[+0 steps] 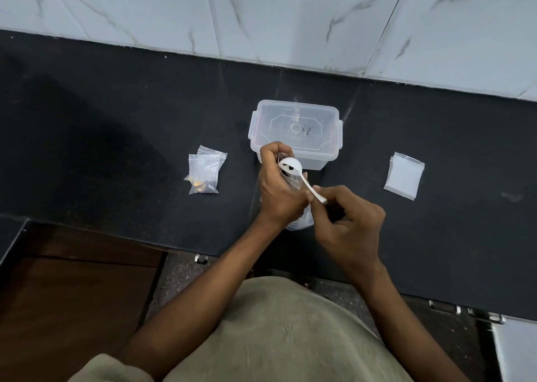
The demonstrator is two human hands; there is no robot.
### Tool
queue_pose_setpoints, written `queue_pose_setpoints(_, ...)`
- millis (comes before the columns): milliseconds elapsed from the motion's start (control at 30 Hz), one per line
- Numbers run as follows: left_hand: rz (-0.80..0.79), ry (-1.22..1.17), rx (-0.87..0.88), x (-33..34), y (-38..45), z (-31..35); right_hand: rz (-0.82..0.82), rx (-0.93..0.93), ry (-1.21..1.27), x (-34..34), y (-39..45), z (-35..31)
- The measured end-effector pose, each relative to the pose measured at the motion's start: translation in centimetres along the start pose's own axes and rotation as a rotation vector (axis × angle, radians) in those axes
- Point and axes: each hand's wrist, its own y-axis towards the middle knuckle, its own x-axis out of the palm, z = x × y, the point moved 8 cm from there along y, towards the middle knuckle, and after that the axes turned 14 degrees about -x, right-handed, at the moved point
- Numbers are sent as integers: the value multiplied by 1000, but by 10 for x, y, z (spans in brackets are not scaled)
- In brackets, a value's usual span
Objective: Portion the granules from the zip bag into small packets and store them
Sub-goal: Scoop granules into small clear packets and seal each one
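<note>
1. Nearest the camera was the person's olive-grey shirt [270,332], with both bare forearms reaching out from it over the dark worktop [101,149].
2. Right hand [348,222] pinched the end of a white plastic spoon [302,178] — its grip was clamped on the handle, and a few dark granules [288,167] sat in the bowl.
3. Left hand [276,190] had its grip curled round a small clear packet [290,180], held up with the spoon's bowl right at its mouth.
4. Beneath the two hands, a bit of clear plastic [302,223] lay on the worktop — most likely the zip bag, though it was mostly hidden.
5. Just beyond the hands stood a clear plastic box [296,126] with its clip-on lid shut.
6. To the left, well apart from the hands, lay filled packets [205,175] overlapping one another, dark and amber bits at their bottoms.
7. To the right lay a flat stack of empty packets [404,175].
8. Behind the worktop rose a wall of white marbled tiles [290,18].
</note>
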Motion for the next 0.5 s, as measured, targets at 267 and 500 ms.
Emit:
queue_pose_setpoints(267,-8,3,-16,-6,4,-6,345,802,550,-4,-26,57)
queue_pose_setpoints(500,-87,-237,-97,-17,14,-7,-34,713,148,7,-43,74)
